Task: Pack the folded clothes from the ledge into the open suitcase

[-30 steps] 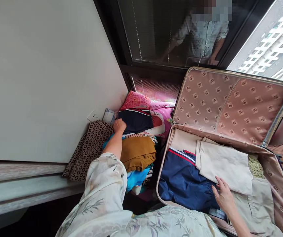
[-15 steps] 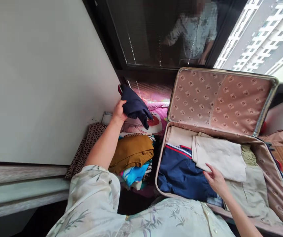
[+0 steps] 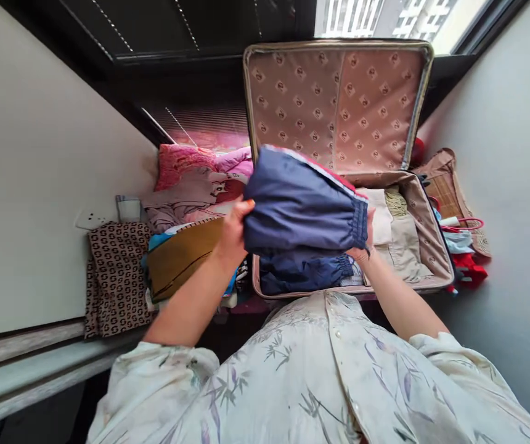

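Folded navy track pants (image 3: 302,203) with a red and white side stripe and a gathered elastic end hang in the air over the left part of the suitcase (image 3: 258,280). My left hand (image 3: 235,231) grips their left edge, thumb on top. At the elastic end, my right hand (image 3: 367,237) holds them from the right, its fingers partly hidden behind the cloth. Below lies another navy garment (image 3: 299,274) inside the suitcase. Beige trousers (image 3: 399,250) and a white folded garment (image 3: 380,213) lie to its right, partly covered.
The suitcase lid (image 3: 339,105) stands raised against the window. On the left are a pile with a mustard-brown garment (image 3: 182,259), a patterned brown cloth (image 3: 117,271) and pink bedding (image 3: 186,166). A brown bag (image 3: 450,185) and red cloth (image 3: 471,269) sit at the right.
The navy pants have come from the left pile side to above the suitcase. My right hand has left the suitcase's clothes and now holds them too. The view has turned right.
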The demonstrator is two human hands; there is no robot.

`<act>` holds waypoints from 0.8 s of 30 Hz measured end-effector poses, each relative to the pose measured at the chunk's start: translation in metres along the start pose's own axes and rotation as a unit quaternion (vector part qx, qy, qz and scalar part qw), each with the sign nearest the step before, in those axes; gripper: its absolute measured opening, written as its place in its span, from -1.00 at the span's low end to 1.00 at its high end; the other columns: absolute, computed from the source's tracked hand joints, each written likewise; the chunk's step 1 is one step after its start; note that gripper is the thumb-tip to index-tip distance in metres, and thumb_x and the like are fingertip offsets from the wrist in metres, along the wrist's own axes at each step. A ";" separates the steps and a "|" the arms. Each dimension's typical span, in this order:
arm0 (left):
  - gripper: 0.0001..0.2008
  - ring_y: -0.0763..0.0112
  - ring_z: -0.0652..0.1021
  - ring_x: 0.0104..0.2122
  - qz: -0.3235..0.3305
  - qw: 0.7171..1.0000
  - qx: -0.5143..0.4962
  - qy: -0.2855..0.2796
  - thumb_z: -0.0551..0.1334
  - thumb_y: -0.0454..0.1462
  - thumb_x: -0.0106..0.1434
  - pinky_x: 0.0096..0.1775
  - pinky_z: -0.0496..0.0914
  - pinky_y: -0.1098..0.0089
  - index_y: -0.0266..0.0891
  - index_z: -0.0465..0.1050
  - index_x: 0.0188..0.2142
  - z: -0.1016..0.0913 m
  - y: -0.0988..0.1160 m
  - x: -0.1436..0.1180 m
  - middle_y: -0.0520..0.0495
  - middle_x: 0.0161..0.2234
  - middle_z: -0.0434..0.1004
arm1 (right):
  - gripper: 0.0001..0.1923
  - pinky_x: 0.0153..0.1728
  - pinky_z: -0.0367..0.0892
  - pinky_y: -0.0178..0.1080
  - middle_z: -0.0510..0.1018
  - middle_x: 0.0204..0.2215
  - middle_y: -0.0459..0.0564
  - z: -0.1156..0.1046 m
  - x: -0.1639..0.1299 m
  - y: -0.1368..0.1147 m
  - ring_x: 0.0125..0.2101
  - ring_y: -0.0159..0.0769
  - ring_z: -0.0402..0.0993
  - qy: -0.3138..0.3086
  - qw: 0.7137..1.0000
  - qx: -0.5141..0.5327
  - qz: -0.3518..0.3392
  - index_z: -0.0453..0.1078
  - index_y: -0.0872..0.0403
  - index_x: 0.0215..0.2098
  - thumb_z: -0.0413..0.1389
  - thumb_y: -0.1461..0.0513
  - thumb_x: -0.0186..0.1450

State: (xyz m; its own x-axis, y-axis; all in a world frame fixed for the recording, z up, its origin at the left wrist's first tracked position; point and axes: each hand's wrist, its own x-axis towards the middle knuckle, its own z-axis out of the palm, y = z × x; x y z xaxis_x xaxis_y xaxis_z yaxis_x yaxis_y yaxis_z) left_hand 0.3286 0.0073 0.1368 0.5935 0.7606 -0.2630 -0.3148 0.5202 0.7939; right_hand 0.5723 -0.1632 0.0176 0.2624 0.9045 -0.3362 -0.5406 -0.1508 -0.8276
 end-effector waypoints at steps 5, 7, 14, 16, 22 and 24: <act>-0.60 0.09 0.67 -0.10 -0.131 0.990 -0.018 0.039 0.43 -0.24 -0.12 0.00 0.56 0.12 -0.23 0.50 -0.23 -0.009 -0.117 -0.006 -0.03 -0.30 0.68 | -0.27 -0.12 0.58 0.00 0.70 -0.16 0.06 -0.083 -0.042 -0.025 -0.19 -0.02 0.66 0.091 0.996 -0.016 0.013 0.47 0.00 0.03 0.48 0.08 -0.10; -0.58 0.15 0.67 -0.19 -0.147 0.989 -0.024 0.023 0.45 -0.24 -0.11 -0.06 0.56 0.17 -0.23 0.51 -0.21 -0.004 -0.148 -0.009 -0.01 -0.34 0.67 | -0.24 -0.16 0.58 -0.09 0.70 -0.13 0.03 -0.114 -0.059 -0.037 -0.23 -0.11 0.66 0.099 0.994 -0.050 0.017 0.46 -0.01 0.07 0.48 0.19 -0.12; -0.80 0.37 0.51 -0.43 -0.175 0.939 0.286 -0.072 0.33 -0.18 0.08 -0.27 0.43 0.34 -0.24 0.46 -0.34 0.032 -0.264 -0.003 0.02 -0.47 0.50 | 0.06 -0.02 0.52 -0.06 0.60 0.10 0.07 -0.225 -0.112 -0.037 0.00 -0.07 0.59 0.161 0.964 -0.207 0.042 0.20 -0.11 0.38 0.43 0.21 -0.06; -0.83 0.42 0.41 -0.48 -0.160 0.879 0.444 -0.061 0.29 -0.25 0.12 -0.31 0.36 0.37 -0.22 0.32 -0.50 0.038 -0.294 0.005 0.09 -0.57 0.31 | 0.05 0.00 0.51 -0.04 0.59 0.11 0.11 -0.249 -0.121 -0.018 0.01 -0.05 0.58 0.208 0.931 -0.288 0.077 0.19 -0.04 0.40 0.37 0.25 -0.05; -0.77 0.37 0.39 -0.39 -0.088 0.810 0.575 -0.071 0.23 -0.43 0.15 -0.17 0.33 0.32 -0.19 0.22 -0.53 0.050 -0.327 0.011 0.06 -0.50 0.26 | 0.01 0.20 0.37 -0.07 0.41 0.30 0.13 -0.294 -0.124 0.008 0.21 -0.03 0.42 0.226 0.846 -0.481 0.030 0.12 0.01 0.45 0.23 0.29 0.02; -0.88 0.31 0.45 -0.31 -0.070 0.791 0.602 -0.082 0.23 -0.42 0.20 -0.10 0.36 0.27 -0.21 0.35 -0.42 0.054 -0.327 0.003 -0.04 -0.38 0.40 | -0.01 0.24 0.34 -0.02 0.40 0.30 0.17 -0.297 -0.124 0.007 0.23 0.02 0.41 0.246 0.801 -0.544 0.046 0.08 0.03 0.47 0.21 0.30 0.08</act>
State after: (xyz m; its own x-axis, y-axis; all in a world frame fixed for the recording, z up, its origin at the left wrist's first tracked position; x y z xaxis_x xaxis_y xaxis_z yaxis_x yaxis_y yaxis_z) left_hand 0.4732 -0.1812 -0.0937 0.6796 0.6161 -0.3983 0.6372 -0.2268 0.7366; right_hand 0.7740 -0.3947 -0.0800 0.6892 0.6437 -0.3327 0.3702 -0.7075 -0.6019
